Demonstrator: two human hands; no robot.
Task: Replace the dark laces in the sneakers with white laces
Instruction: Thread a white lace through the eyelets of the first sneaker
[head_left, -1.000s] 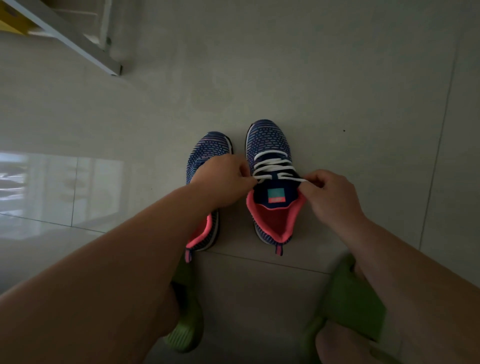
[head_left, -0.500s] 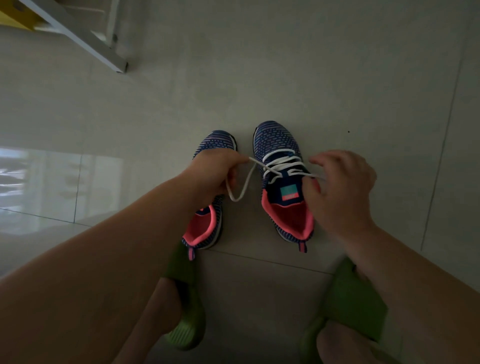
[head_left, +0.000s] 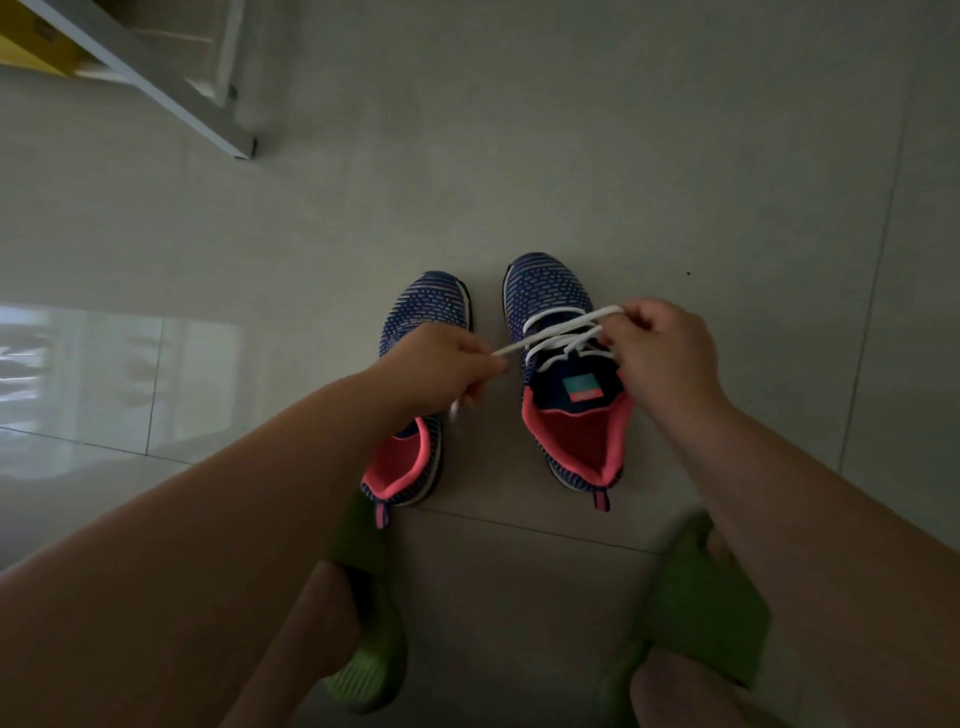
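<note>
Two blue knit sneakers with pink linings stand side by side on the floor, toes pointing away. The right sneaker (head_left: 550, 291) carries a white lace (head_left: 558, 332) threaded through its eyelets. My left hand (head_left: 441, 369) grips one end of that lace, pulled taut to the left, and a short tail hangs below the fist. My right hand (head_left: 660, 353) pinches the other end above the sneaker's tongue. The left sneaker (head_left: 426, 304) lies partly under my left hand; its lacing is hidden.
The floor (head_left: 675, 156) is pale glossy tile. A metal frame leg (head_left: 171, 93) reaches in from the top left. My feet in green slippers (head_left: 369, 670) (head_left: 701, 603) sit just behind the sneakers.
My right hand has moved up and taken hold of a lace end over the tongue. My left hand has drawn its end tighter, so the slack loop is gone.
</note>
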